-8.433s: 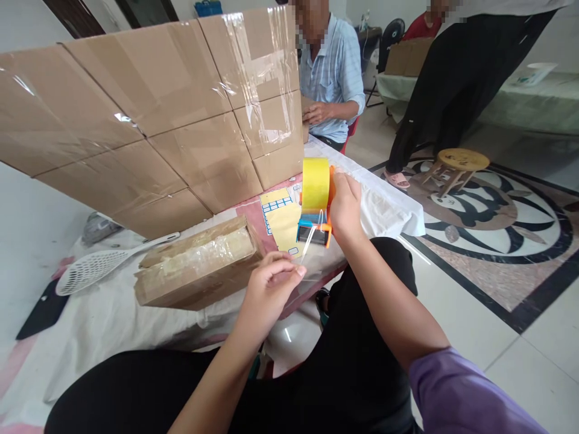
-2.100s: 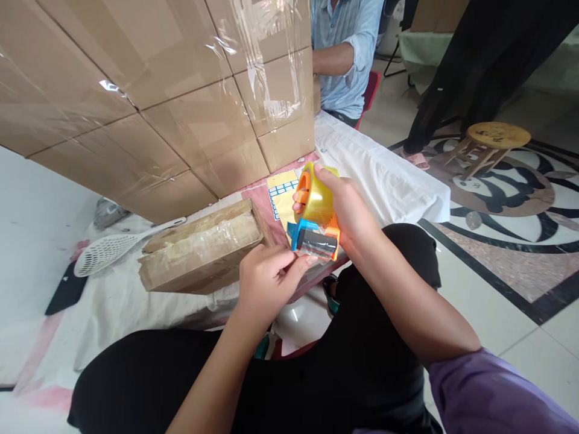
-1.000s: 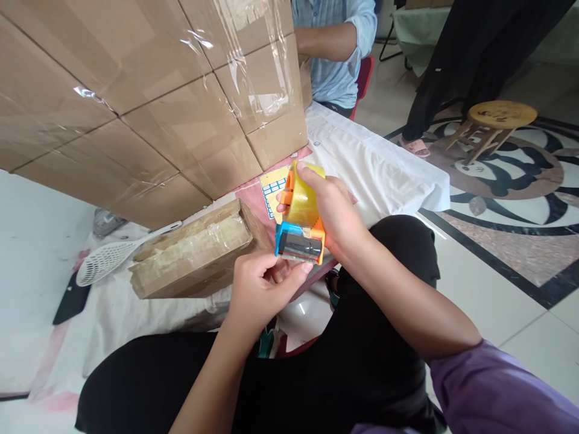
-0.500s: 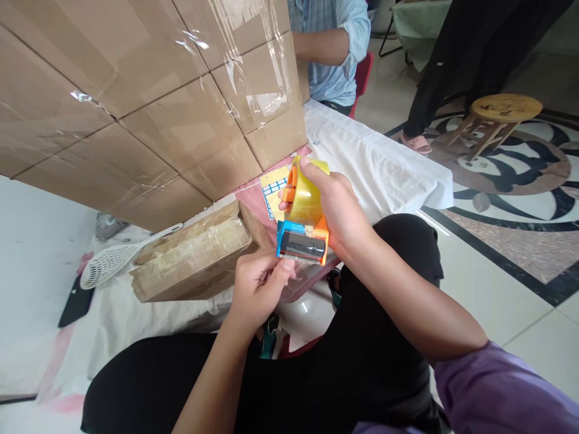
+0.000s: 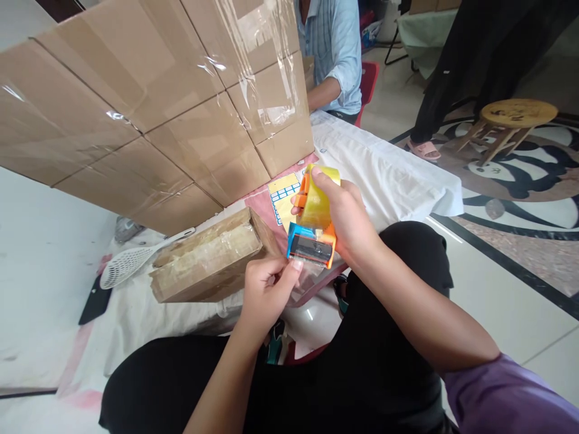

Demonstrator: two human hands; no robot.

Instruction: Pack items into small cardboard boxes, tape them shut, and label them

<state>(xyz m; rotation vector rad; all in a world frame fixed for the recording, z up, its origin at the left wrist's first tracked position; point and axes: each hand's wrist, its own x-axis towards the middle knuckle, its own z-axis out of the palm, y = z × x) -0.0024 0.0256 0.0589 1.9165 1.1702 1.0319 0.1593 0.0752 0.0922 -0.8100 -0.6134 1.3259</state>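
Observation:
My right hand (image 5: 350, 211) is wrapped round a tape dispenser (image 5: 311, 244) with an orange and blue frame and a black roller. A yellowish roll of clear packing tape (image 5: 321, 193) sits on it. At the dispenser's cutting edge, my left hand (image 5: 270, 289) pinches the loose end of the tape between thumb and forefinger. Left of my hands, a taped cardboard box (image 5: 212, 259) lies on the cloth-covered table. A yellow sheet with blue marks (image 5: 283, 196) lies beyond the dispenser.
Stacked, taped cardboard boxes (image 5: 181, 114) form a wall behind. A white slotted spatula (image 5: 131, 265) and a black flat object (image 5: 96, 301) lie at left. Across the white tablecloth (image 5: 389, 163) sits a person in a blue shirt (image 5: 337, 54). A wooden stool (image 5: 515, 114) stands at right.
The view has shifted, so everything appears slightly farther right and lower. My left hand keeps its pinch at the dispenser's edge. The seated person's forearm has lowered.

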